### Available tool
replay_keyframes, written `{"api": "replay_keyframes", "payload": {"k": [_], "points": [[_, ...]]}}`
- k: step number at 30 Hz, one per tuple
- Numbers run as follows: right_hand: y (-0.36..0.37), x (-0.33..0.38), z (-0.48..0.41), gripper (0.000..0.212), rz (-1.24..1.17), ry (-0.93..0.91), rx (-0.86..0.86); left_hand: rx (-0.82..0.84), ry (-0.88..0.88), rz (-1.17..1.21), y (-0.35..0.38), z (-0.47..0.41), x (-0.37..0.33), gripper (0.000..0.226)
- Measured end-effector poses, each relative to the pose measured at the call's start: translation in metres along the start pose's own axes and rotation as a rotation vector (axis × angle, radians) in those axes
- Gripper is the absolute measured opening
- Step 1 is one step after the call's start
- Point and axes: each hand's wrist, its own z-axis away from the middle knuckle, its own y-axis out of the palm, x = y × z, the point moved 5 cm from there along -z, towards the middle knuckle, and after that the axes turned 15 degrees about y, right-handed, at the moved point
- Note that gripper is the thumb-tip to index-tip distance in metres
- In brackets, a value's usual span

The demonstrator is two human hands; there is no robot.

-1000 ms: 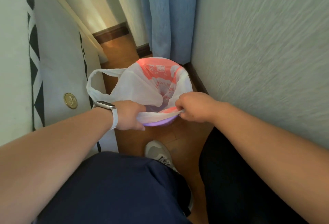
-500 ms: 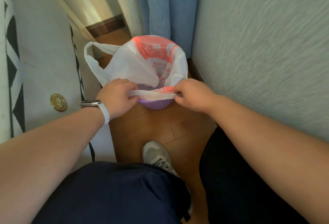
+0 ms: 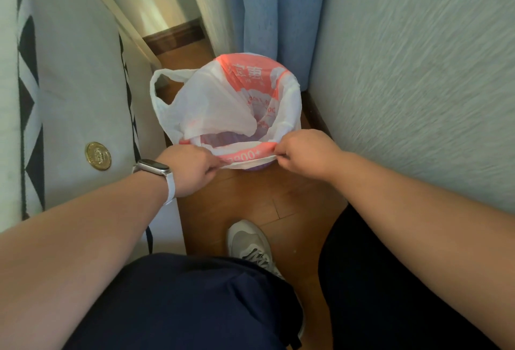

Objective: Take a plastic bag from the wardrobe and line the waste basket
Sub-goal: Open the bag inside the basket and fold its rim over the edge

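My left hand (image 3: 192, 167) and right hand (image 3: 302, 152) pinch the bag (image 3: 223, 104) edge at the basket (image 3: 255, 168) near rim. The bag sits in the basket on the floor. Too hard a pull likely tears it or tips the basket.

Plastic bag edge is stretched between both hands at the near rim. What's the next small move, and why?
Probably pull that edge down over the near rim of the waste basket. The left hand and right hand pinch the plastic bag taut at its edge there, the far side already looks draped over, and purple basket shows below the fold.
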Motion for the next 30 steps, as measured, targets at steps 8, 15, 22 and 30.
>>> {"api": "replay_keyframes", "payload": {"k": [8, 15, 22, 30], "points": [[0.023, 0.000, -0.003, 0.022, 0.106, 0.016, 0.123, 0.103, -0.056, 0.134, 0.027, 0.003, 0.012, 0.029], [-0.004, 0.005, 0.008, 0.025, -0.034, 0.004, 0.059, -0.031, -0.038, 0.055, 0.000, -0.003, 0.005, 0.029], [-0.017, 0.015, -0.001, 0.035, -0.015, -0.069, -0.202, -0.215, 0.082, -0.082, -0.013, -0.020, -0.003, 0.044], [-0.005, -0.001, -0.027, 0.021, 0.070, -0.109, -0.161, -0.047, -0.061, -0.154, 0.010, -0.020, 0.031, 0.033]]}}
